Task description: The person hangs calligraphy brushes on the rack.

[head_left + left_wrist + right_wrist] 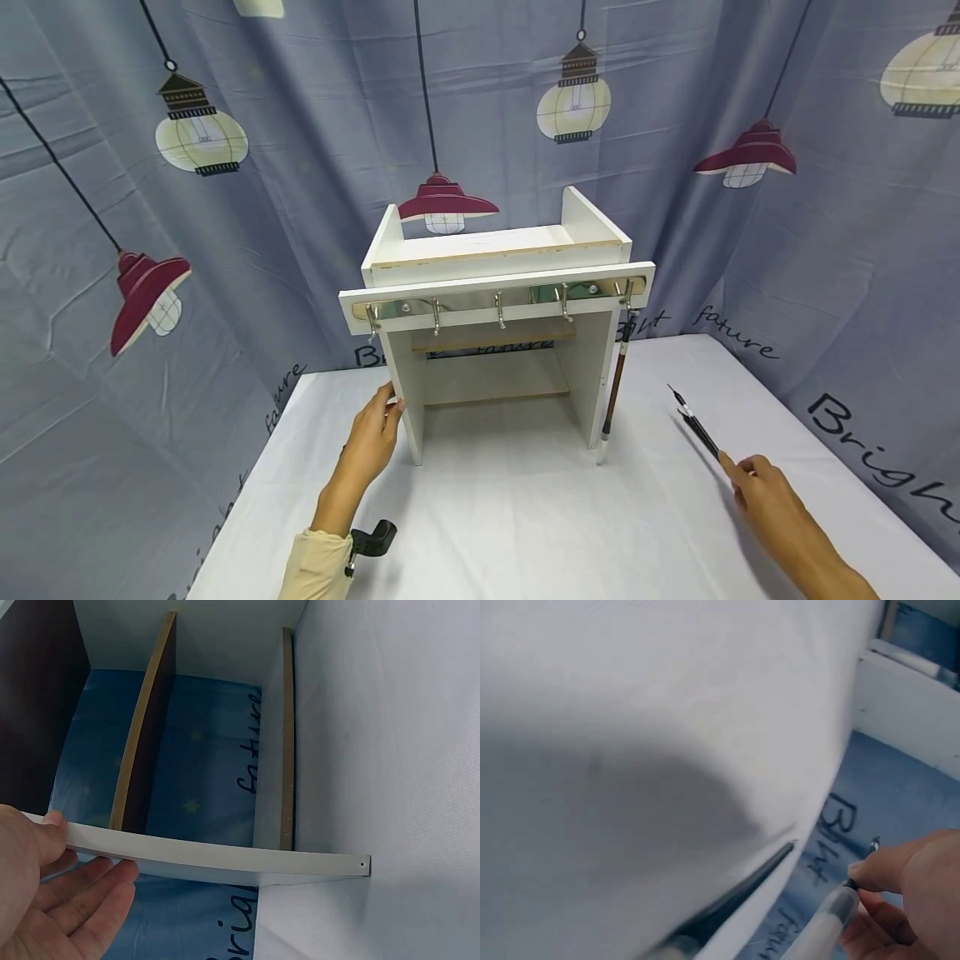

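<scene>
- On the right side of the counter (525, 533), the right grip (768, 500) holds a few slim dark tools (699, 429), brush-like by their shape; at least two show, but the exact count is hidden.
- That grip is together, clamped on their near ends: the right wrist view has thumb and finger pinching there, with much of the rest blurred.
- From the grip the tools' long axis runs forward and leftward, slanting over the counter, their thin ends aimed broadly at the right end of the white shelf unit (596, 358).
- Against that slant, a brown brush-like tool (617, 375) hangs nearly upright from the rightmost hook (628, 292) of the hook rail (465, 302), its pale lower end beside the unit's right panel.
- As I judge it, the relation that matters is held tools to rail: the rail lies to the left of the right grip, farther back and higher, running crosswise, with the other four hooks spaced leftward along it.
- The left grip (371, 437) is closed about the front edge of the unit's left panel, thumb to one side and fingers to the other.
- The right grip is nearer the hanging tool; the left grip is nearer the rail's left end.
</scene>
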A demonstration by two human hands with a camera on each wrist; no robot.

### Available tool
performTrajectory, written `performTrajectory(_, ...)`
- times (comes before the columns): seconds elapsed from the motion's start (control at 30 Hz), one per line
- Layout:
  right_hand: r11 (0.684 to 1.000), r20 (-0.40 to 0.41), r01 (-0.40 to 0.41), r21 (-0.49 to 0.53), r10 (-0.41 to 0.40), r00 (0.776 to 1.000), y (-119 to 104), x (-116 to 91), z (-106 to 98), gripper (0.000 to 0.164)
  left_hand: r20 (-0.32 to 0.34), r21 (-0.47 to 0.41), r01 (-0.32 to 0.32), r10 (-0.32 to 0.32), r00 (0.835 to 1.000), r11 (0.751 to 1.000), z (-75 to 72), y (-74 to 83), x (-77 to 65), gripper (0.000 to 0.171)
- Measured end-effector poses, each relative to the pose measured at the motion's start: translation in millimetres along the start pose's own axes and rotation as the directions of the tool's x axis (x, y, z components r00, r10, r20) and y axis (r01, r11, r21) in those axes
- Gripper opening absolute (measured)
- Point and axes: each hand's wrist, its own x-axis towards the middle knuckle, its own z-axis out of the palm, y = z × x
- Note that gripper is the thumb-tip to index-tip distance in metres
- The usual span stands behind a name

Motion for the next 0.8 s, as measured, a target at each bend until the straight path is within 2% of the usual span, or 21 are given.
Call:
performTrajectory(0.17, 0.997, -0.039, -0.063, 0.045, 0.065, 0.997, -14, 9, -14, 0.058, 0.002, -0.011, 0.0, 0.0, 1.0, 1.0, 0.0, -0.1, 0.1, 0.046)
performTrajectory(0.33, 0.991, -0.101, -0.105, 0.083, 0.114, 0.988, -31, 18, -30, 0.066, 0.002, -0.007, -0.002, 0.002, 1.0, 1.0, -0.1, -0.3, 0.3, 0.046)
performTrajectory(0.5, 0.986, -0.175, -0.122, 0.118, 0.141, 0.974, -46, 27, -43, 0.074, 0.0, -0.003, -0.006, 0.006, 1.0, 1.0, -0.2, -0.4, 0.5, 0.045)
performTrajectory(0.63, 0.979, -0.188, -0.144, 0.147, 0.171, 0.967, -60, 32, -56, 0.078, 0.0, -0.006, -0.006, 0.006, 1.0, 1.0, -0.4, -0.3, 0.6, 0.045)
performTrajectory(0.8, 0.976, -0.24, -0.126, 0.18, 0.168, 0.956, -78, 38, -71, 0.076, -0.001, -0.01, -0.002, 0.002, 1.0, 1.0, -0.4, -0.1, 0.3, 0.045)
